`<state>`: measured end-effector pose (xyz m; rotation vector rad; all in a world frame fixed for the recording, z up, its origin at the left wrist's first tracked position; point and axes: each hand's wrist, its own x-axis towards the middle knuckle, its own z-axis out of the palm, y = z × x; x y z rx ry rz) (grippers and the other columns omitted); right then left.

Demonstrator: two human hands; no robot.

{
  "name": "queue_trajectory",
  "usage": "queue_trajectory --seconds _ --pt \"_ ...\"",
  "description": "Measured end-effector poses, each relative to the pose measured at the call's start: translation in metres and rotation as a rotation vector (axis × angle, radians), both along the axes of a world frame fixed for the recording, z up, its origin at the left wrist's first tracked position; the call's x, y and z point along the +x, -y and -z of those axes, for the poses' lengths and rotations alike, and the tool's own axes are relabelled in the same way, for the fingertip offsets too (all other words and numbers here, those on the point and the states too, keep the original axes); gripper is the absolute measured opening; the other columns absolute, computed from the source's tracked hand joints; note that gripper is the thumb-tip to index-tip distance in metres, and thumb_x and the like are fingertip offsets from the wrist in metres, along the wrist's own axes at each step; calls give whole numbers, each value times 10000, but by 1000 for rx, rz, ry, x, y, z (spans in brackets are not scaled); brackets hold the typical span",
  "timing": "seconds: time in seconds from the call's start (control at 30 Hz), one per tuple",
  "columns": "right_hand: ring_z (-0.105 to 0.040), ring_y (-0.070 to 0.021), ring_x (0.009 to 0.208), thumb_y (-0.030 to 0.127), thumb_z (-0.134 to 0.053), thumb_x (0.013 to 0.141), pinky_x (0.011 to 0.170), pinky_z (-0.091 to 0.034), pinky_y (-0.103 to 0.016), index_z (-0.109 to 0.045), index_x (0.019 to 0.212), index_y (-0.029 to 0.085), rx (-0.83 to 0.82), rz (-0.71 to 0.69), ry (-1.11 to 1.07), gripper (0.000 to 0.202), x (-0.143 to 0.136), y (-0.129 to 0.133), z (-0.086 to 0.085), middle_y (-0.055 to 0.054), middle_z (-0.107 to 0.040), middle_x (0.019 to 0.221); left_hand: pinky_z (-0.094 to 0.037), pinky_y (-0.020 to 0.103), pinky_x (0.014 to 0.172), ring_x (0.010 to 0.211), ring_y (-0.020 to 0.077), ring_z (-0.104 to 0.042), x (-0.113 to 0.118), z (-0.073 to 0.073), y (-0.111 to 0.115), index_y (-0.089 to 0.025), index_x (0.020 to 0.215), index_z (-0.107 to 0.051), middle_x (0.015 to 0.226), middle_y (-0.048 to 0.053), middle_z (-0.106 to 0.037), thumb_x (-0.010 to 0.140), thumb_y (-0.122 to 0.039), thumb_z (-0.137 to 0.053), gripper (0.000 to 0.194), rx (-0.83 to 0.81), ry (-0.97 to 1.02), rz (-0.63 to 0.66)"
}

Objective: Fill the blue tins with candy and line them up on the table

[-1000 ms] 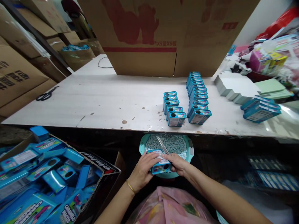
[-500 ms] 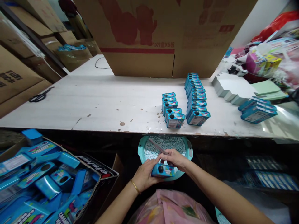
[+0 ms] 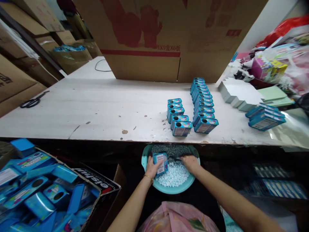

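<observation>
My left hand point(image 3: 152, 168) is closed around a small blue candy tin point(image 3: 161, 162), tilted with its white label panel showing. The tin is over the left side of a turquoise basin point(image 3: 172, 189) full of small pale-blue candies point(image 3: 175, 175). At the basin's right side, my right hand point(image 3: 190, 162) is closed on a thin, dark-looking tool point(image 3: 178, 158) reaching down among the candies. The tool's far end is hidden, so its exact kind cannot be made out.
On the white table point(image 3: 116, 106) stand a short row of blue tins point(image 3: 182, 129) and a longer row point(image 3: 206, 125). A carton of loose tins point(image 3: 58, 195) is at left. White stacked cards point(image 3: 241, 91) lie at right. A large cardboard box point(image 3: 154, 64) blocks the back.
My hands have moved apart. The left turned the tin and shifted it to the basin's left; the right moved away from the tin, lowering the tool into the candies.
</observation>
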<state>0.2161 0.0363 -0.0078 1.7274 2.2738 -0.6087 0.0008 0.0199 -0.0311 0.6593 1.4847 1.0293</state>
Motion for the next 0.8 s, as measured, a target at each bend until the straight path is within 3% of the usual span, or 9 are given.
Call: queue_trajectory --seconds 0.17,0.27,0.37,0.5,0.6,0.7,0.8 --pt "-571 -206 882 227 -357 816 711 -381 -280 -589 961 182 -88 79 -127 277 -45 5 39 -98 -635 938 -507 331 692 788 224 -624 21 8 -2 -126 860 -575 859 103 -641 561 -302 -695 367 -94 95 -1" --pt "-565 -190 911 262 -394 803 714 -389 -256 -574 1004 186 -124 99 -245 281 -43 3 43 -79 -624 995 -517 350 654 719 212 -634 19 -2 6 -124 935 -540 854 105 -649 602 -321 -664 406 -104 179 -6" --pt "-561 -173 912 294 -434 788 729 -391 -235 -568 1019 193 -142 95 -358 285 -29 1 35 -53 -627 988 -510 352 692 757 208 -630 4 -17 20 -132 963 -532 892 94 -649 587 -331 -678 450 -25 254 7" --pt "-541 -181 942 289 -472 762 776 -385 -258 -549 1069 218 -129 80 -473 324 -4 -1 5 -36 -615 1020 -482 342 761 814 192 -611 -24 -34 32 -139 961 -540 907 66 -649 568 -344 -684 466 128 57 -27" --pt "-547 -193 914 290 -474 753 769 -393 -280 -565 1047 217 -117 40 -555 316 11 -4 -31 -38 -623 986 -466 330 771 803 188 -597 -34 -41 32 -135 926 -557 866 46 -646 570 -338 -672 426 224 -235 65" --pt "-549 -191 899 305 -472 754 759 -396 -277 -566 1044 210 -95 -24 -559 319 17 -7 -71 -38 -624 976 -457 319 756 769 179 -585 -29 -42 28 -145 914 -561 809 22 -635 593 -324 -639 376 297 -442 173" --pt "-553 -186 891 316 -493 747 750 -393 -266 -558 1053 227 -77 -116 -459 325 12 -9 -105 -29 -630 959 -442 320 778 802 176 -575 -15 -37 24 -165 953 -549 858 23 -622 607 -282 -614 371 363 -512 235"
